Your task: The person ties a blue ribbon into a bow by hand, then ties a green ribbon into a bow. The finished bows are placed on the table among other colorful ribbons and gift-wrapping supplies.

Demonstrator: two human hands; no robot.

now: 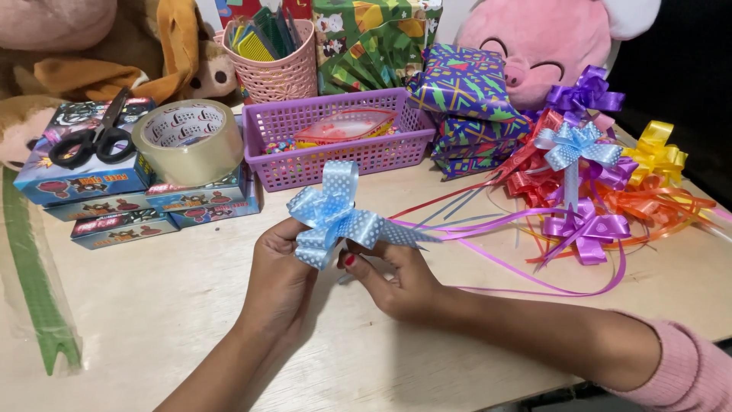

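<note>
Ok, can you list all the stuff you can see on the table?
blue bow: one, light blue with white dots, held in both hands
tape roll: one, tan, on the boxes at left
scissors: one, black, on the boxes
boxes: several, blue, stacked at left
purple basket: one, centre back
pink basket: one, behind it
wrapped gifts: several, purple patterned, stacked at right
ribbon bows: many, mixed colours, far right
plush toys: pink and brown, at back
left hand: grips bow
right hand: grips bow
</note>
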